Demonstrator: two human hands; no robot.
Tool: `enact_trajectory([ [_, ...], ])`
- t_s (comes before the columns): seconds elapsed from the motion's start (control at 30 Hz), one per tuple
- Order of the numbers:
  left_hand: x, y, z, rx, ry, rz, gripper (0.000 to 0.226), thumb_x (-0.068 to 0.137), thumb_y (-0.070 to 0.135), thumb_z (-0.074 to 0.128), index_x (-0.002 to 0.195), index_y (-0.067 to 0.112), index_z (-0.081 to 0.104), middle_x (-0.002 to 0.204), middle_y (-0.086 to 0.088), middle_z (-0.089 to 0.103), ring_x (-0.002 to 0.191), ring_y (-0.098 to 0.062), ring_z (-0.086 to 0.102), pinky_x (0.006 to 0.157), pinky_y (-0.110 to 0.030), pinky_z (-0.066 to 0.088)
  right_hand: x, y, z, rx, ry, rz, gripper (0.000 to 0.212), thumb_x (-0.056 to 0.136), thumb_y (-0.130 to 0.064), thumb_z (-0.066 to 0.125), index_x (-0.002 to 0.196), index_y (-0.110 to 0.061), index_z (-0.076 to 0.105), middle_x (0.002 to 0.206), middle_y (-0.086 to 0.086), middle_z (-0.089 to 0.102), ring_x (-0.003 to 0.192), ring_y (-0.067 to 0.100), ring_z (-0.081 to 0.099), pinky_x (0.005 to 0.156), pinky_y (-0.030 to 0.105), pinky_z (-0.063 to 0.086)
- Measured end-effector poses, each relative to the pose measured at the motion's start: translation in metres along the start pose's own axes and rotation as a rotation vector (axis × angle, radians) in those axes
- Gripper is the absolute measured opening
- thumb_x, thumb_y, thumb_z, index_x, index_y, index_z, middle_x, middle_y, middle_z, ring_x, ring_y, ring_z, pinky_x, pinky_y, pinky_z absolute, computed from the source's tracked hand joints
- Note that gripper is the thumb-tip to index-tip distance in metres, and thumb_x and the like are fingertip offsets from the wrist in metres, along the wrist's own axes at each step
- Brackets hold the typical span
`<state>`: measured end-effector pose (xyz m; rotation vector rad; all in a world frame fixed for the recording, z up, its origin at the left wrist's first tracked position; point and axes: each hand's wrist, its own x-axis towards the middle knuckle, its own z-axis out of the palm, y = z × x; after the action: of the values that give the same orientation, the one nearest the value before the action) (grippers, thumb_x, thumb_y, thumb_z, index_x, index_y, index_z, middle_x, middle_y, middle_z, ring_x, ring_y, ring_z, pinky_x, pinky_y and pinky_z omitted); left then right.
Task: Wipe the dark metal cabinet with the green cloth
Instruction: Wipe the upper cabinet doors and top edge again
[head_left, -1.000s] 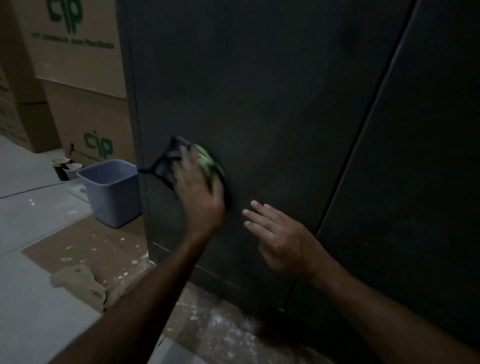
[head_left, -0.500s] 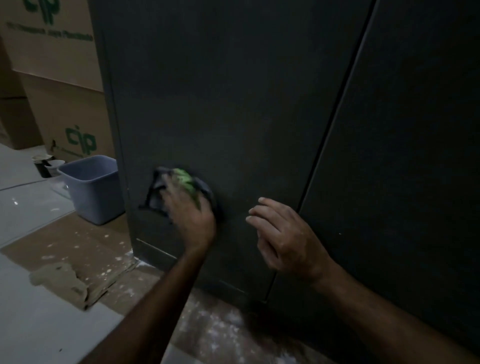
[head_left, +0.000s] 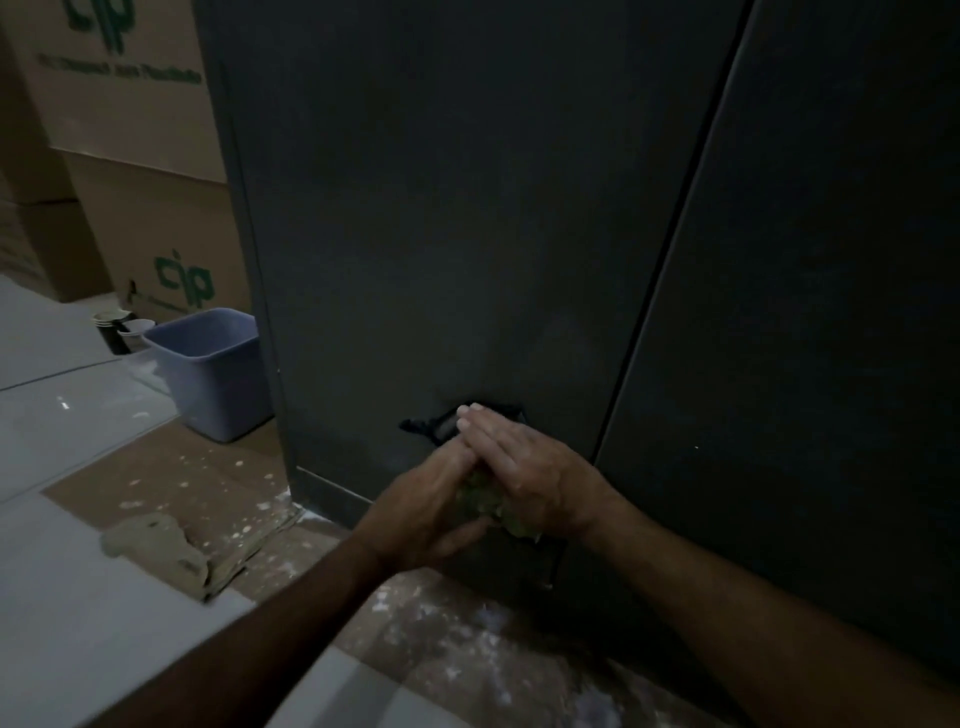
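Note:
The dark metal cabinet (head_left: 467, 218) fills the middle and right of the view, with a vertical seam between its two panels. The green cloth (head_left: 485, 504) is bunched between both hands, low in front of the left panel. My left hand (head_left: 421, 512) cups it from the left and below. My right hand (head_left: 524, 467) lies over it from the right, fingers straight. A dark part of the cloth (head_left: 434, 427) sticks out past the fingertips against the cabinet. Most of the cloth is hidden by the hands.
A lilac plastic bin (head_left: 210, 369) stands left of the cabinet, with paper cups (head_left: 122, 330) behind it. Cardboard boxes (head_left: 130, 171) are stacked at the back left. Paint-spattered cardboard sheeting (head_left: 171, 483) and a crumpled rag (head_left: 156, 551) lie on the floor.
My left hand slid the cloth down and to the right along the panel. My right hand came off the cabinet and closed over the cloth, so both hands hold it.

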<state>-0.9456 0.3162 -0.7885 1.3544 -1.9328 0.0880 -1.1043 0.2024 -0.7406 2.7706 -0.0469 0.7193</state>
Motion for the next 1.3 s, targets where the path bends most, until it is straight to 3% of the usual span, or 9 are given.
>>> enact_trajectory([
  [0.13,-0.01,-0.013,-0.032,0.193,0.274,-0.026,0.043,0.085,0.028,0.063,0.119,0.003,0.055,0.127,-0.016,0.054,0.117,-0.025,0.053,0.098,-0.037,0.046,-0.001,-0.016,0.015,-0.271,-0.112,0.1,0.074,0.091,-0.049,0.059,0.146,-0.002,0.044,0.156,0.02,0.033,0.148,0.03,0.028,0.12,0.042,0.028],
  [0.27,0.024,-0.014,-0.053,0.292,0.47,-0.181,0.042,0.088,0.024,0.06,0.122,0.0,0.058,0.128,-0.02,0.053,0.12,-0.031,0.051,0.102,-0.04,0.042,-0.001,-0.023,0.012,-0.437,-0.259,0.048,0.073,0.085,-0.032,0.066,0.149,-0.009,0.04,0.163,0.021,0.013,0.152,0.033,0.012,0.124,0.042,0.009],
  [0.37,0.053,-0.01,-0.064,0.272,0.501,-0.17,0.042,0.093,0.025,0.056,0.13,0.004,0.057,0.138,-0.016,0.05,0.13,-0.027,0.046,0.11,-0.04,0.037,0.001,-0.008,-0.021,-0.533,-0.094,0.025,0.047,0.09,-0.02,0.055,0.135,-0.009,0.059,0.155,0.014,0.038,0.145,0.028,0.034,0.119,0.037,0.026],
  [0.47,0.061,-0.009,-0.062,0.202,0.574,-0.163,0.041,0.095,0.022,0.052,0.134,0.008,0.054,0.142,-0.01,0.047,0.135,-0.024,0.043,0.111,-0.043,0.037,0.005,0.021,-0.056,-0.496,0.179,0.17,0.049,0.093,-0.004,0.036,0.139,0.0,0.05,0.156,0.019,0.035,0.147,0.031,0.029,0.123,0.04,0.02],
  [0.6,0.073,0.0,-0.055,0.188,0.577,-0.168,0.041,0.097,0.018,0.05,0.136,0.007,0.054,0.144,-0.011,0.045,0.135,-0.025,0.042,0.111,-0.046,0.037,0.015,0.02,-0.046,-0.549,0.185,0.248,0.051,0.096,-0.01,0.037,0.147,-0.013,0.042,0.162,0.019,0.018,0.152,0.033,0.011,0.125,0.043,0.009],
  [0.7,0.078,0.009,-0.052,0.22,0.538,-0.166,0.045,0.097,0.021,0.05,0.139,0.006,0.052,0.147,-0.015,0.042,0.137,-0.028,0.039,0.114,-0.045,0.034,-0.007,-0.011,-0.004,-0.524,-0.136,0.073,0.055,0.092,-0.04,0.054,0.142,-0.018,0.053,0.16,0.018,0.025,0.149,0.034,0.018,0.122,0.045,0.022],
  [0.8,0.073,0.013,-0.042,0.294,0.441,-0.111,0.051,0.097,0.025,0.052,0.145,0.009,0.048,0.154,-0.015,0.036,0.142,-0.03,0.034,0.117,-0.043,0.03,-0.047,-0.022,-0.001,-0.572,-0.427,-0.069,0.061,0.083,-0.041,0.064,0.14,-0.021,0.056,0.158,0.013,0.032,0.147,0.029,0.025,0.119,0.041,0.03],
  [1.13,0.071,0.02,-0.021,0.383,0.372,0.037,0.056,0.098,0.028,0.05,0.149,0.007,0.043,0.16,-0.014,0.03,0.148,-0.029,0.029,0.12,-0.041,0.027,-0.059,0.043,-0.112,-0.648,0.192,0.321,0.048,0.094,-0.01,0.042,0.141,-0.003,0.048,0.161,0.021,0.021,0.151,0.036,0.017,0.123,0.047,0.014],
  [1.3,0.079,0.045,-0.006,0.326,0.375,0.033,0.053,0.097,0.027,0.049,0.145,0.005,0.047,0.156,-0.016,0.037,0.145,-0.03,0.035,0.116,-0.046,0.032,-0.109,0.011,-0.075,-0.642,-0.229,0.022,0.043,0.094,-0.019,0.043,0.129,-0.01,0.065,0.152,0.016,0.039,0.143,0.029,0.033,0.117,0.042,0.031],
])
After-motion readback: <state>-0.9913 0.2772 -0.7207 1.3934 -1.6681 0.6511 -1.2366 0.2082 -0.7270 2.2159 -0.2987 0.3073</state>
